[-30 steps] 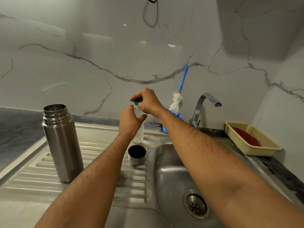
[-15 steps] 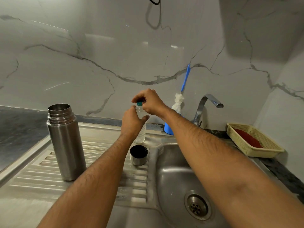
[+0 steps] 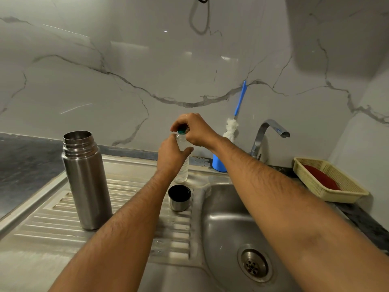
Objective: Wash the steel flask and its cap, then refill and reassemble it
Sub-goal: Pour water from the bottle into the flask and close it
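The steel flask [image 3: 87, 180] stands upright and uncapped on the ribbed drainboard [image 3: 52, 226] at the left. Its steel cap [image 3: 179, 198] sits mouth up on the drainboard beside the sink basin [image 3: 223, 232]. A small clear plastic bottle [image 3: 183, 167] stands at the back of the drainboard. My left hand [image 3: 171, 158] grips the bottle's body. My right hand [image 3: 194, 129] pinches its green cap [image 3: 182, 130] from above.
A steel tap [image 3: 267, 133] rises behind the basin, with the drain [image 3: 253, 265] at the front. A blue-handled bottle brush [image 3: 231, 128] stands in a blue cup [image 3: 219, 163]. A yellow basket [image 3: 336, 192] with something red in it sits at the right.
My hands stay on the small bottle and its green cap, with only a slight shift of the right fingers. The flask and cap have not moved.
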